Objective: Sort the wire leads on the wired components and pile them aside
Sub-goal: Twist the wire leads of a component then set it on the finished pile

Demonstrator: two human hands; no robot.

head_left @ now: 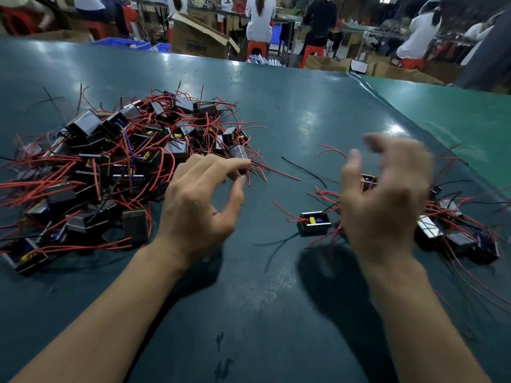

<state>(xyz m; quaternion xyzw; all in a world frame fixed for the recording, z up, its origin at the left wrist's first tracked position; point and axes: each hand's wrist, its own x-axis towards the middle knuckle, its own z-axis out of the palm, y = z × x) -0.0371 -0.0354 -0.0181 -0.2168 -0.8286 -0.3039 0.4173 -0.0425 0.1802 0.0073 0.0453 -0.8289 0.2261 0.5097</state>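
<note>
Big tangled heap of wired parts toward the left edge of the dark green surface. Smaller pile near the right edge. Left hand over the heap's near fringe, fingers loosely spread, gripping nothing. Right hand blurred, fingers apart, above a lone part.

Glossy smooth table mat, plastic-coated red wire leads, cardboard box
</note>
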